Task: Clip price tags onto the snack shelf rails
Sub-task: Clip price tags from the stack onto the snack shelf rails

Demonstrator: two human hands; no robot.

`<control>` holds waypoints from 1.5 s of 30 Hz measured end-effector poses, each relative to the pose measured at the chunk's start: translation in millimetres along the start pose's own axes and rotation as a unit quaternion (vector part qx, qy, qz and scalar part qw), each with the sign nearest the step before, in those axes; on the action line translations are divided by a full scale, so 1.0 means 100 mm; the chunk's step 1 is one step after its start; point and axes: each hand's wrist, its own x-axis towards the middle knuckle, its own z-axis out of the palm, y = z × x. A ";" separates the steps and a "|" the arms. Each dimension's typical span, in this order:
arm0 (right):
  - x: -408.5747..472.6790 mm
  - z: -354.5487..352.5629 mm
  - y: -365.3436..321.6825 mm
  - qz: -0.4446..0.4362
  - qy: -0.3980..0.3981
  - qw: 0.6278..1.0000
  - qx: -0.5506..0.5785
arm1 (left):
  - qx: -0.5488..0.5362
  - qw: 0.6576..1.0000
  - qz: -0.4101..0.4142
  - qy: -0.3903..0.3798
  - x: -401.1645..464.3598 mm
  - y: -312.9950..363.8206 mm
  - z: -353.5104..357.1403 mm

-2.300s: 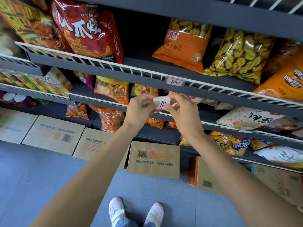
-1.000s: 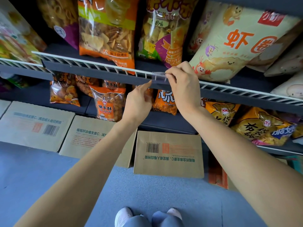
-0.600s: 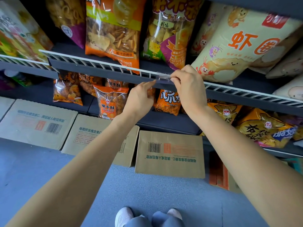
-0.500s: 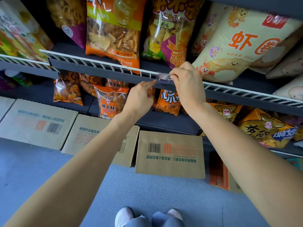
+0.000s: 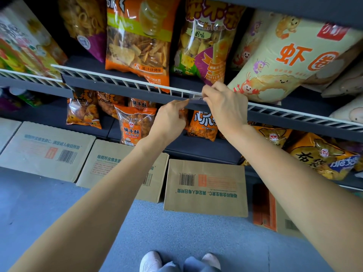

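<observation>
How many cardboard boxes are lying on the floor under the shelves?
4 plainly: left box, second box behind the left forearm, middle box, orange-striped box at right. More may be cut off or hidden.

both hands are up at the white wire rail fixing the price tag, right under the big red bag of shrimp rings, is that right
Not quite: the bag of shrimp rings is cream with orange lettering, not red, as the head view shows. The rest stands: the left hand and right hand are both at the white wire rail, working the price tag just below and left of that bag.
</observation>
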 end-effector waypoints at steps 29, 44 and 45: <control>-0.16 0.08 -0.03 0.019 0.024 0.999 -0.021 | -0.025 0.999 -0.025 -0.017 0.03 0.06 -0.08; -0.36 -0.08 -0.25 0.085 -0.133 0.985 0.064 | 0.045 0.997 -0.025 -0.052 0.12 0.28 -0.15; -0.34 -0.11 -0.25 0.090 -0.146 0.981 0.095 | 0.047 0.997 -0.031 -0.060 0.12 0.32 -0.17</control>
